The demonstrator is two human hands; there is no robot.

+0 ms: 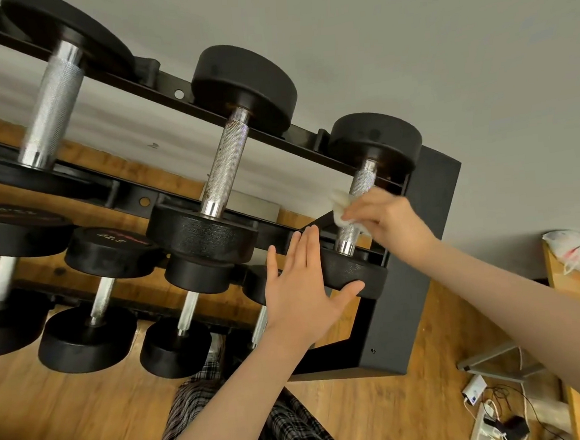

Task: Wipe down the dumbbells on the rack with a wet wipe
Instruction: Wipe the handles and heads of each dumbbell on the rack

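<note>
Right hand (389,218) reaches forward, pinching a wet wipe (341,206) around the end dumbbell (357,215)'s handle; left hand (303,287), fingers spread flat, braces its near head.

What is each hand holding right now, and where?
Right hand grips the wipe bunched against the dumbbell handle. Left hand holds nothing, resting flat against its near head.

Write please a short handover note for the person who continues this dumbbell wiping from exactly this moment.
Right hand: grips the wet wipe around the handle of the rightmost top-row dumbbell.
Left hand: open, fingers straight, palm against that dumbbell's near head, thumb under its edge.
Rack: the middle top-row dumbbell shows brownish marks on its handle; more dumbbells sit on the lower row.
Done: cannot tell which are already wiped.
Left: finish this handle and its heads, then check the others.
</note>
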